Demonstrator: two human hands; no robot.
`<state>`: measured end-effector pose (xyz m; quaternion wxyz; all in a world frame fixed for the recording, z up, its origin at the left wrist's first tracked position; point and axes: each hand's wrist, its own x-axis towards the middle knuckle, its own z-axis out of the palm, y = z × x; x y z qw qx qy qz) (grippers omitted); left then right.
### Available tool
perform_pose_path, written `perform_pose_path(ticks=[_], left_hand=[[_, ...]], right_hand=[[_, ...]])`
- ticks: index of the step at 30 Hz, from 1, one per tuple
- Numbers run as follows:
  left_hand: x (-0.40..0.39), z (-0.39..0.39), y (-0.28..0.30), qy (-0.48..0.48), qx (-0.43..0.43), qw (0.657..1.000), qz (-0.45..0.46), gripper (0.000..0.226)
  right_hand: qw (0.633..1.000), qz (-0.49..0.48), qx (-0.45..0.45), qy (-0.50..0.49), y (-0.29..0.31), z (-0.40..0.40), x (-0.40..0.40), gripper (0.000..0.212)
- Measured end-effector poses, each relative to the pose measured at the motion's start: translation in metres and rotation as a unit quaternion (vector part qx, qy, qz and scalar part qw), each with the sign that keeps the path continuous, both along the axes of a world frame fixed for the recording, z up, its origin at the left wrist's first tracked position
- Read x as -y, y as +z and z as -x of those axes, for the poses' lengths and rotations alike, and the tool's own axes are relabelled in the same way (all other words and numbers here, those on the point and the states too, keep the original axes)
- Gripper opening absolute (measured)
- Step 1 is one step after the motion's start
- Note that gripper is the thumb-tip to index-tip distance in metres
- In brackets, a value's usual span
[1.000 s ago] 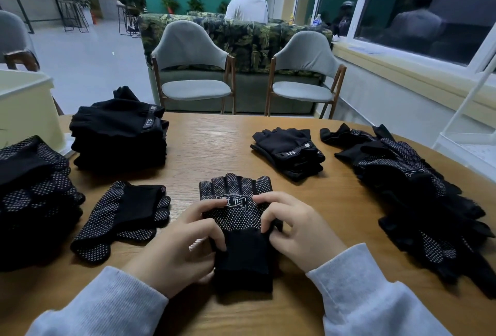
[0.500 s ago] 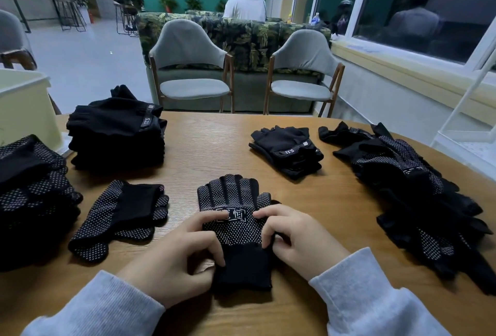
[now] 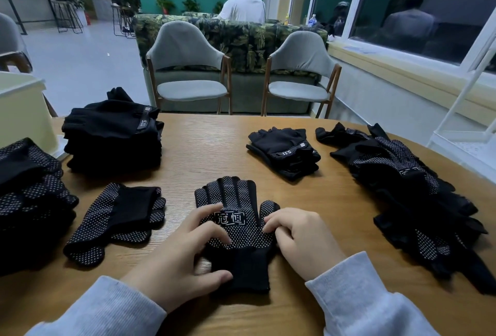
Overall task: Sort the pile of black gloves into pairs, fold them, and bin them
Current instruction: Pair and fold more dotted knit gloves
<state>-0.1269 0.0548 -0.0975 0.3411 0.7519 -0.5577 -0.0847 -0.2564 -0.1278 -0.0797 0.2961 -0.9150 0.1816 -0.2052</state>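
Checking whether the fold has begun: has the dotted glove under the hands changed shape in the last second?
Yes. The dotted glove has opened out: its fingers, earlier bunched short, now stretch flat toward the far table edge, while its cuff stays near the person.
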Motion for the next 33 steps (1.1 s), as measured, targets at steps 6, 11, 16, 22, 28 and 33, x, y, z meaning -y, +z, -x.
perform_pose_path(ticks=[6,11,16,22,28,33], left_hand=[[0.005,-0.006,-0.001,0.054,-0.005,0.997,0.047,0.044],[0.02,-0.019,-0.002,0.132,-0.064,0.98,0.137,0.018],[0.035,-0.028,0.0,0.128,-0.058,0.978,0.156,0.037],[0.049,-0.034,0.0,0.121,-0.022,0.984,0.127,0.048],[0.046,-0.035,-0.004,0.145,0.013,0.984,0.1,0.035],[0.047,-0.034,-0.005,0.163,0.019,0.982,0.094,0.033]], right_hand=[[1.0,-0.01,0.008,-0.007,0.002,-0.004,-0.002,0.034],[0.999,-0.029,0.018,0.002,0.003,-0.014,0.0,0.027],[0.999,-0.013,0.05,-0.011,-0.002,-0.015,0.001,0.027],[1.0,0.001,0.0,-0.014,-0.003,-0.013,0.004,0.024],[0.999,0.032,-0.012,-0.013,0.006,-0.021,0.007,0.018],[0.998,0.011,-0.049,-0.027,0.02,-0.053,0.015,0.015]])
